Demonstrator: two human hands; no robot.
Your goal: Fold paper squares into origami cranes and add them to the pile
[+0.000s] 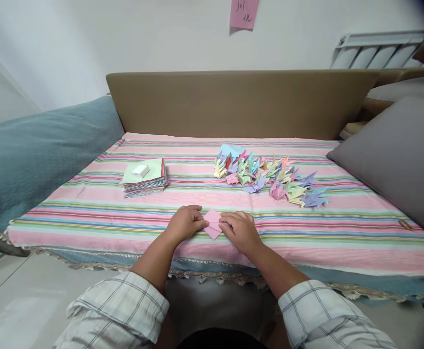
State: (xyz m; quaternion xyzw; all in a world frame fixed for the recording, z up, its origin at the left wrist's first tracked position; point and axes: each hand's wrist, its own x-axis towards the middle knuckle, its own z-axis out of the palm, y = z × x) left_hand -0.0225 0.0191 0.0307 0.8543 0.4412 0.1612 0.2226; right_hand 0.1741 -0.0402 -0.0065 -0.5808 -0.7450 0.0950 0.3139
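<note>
A small pink folded origami paper (212,224) lies on the striped cloth near the front of the couch, turned so its corners point up, down and sideways. My left hand (186,222) grips its left corner between thumb and fingers. At the right corner, my right hand (240,230) pinches the same paper, fingers bent. Crease lines run across its face. Behind my right hand sits a cluster of folded paper cranes (259,182) in many colours. Off to the left of my hands is a stack of square paper sheets (144,186), with a small white block (140,171) on top.
The striped cloth (81,213) covers the couch seat, which has a brown backrest (234,104). A blue-covered armrest (48,140) bounds the left, a grey cushion (397,155) the right. A small brown object (405,224) lies by the cushion. A pink note (244,13) hangs on the wall.
</note>
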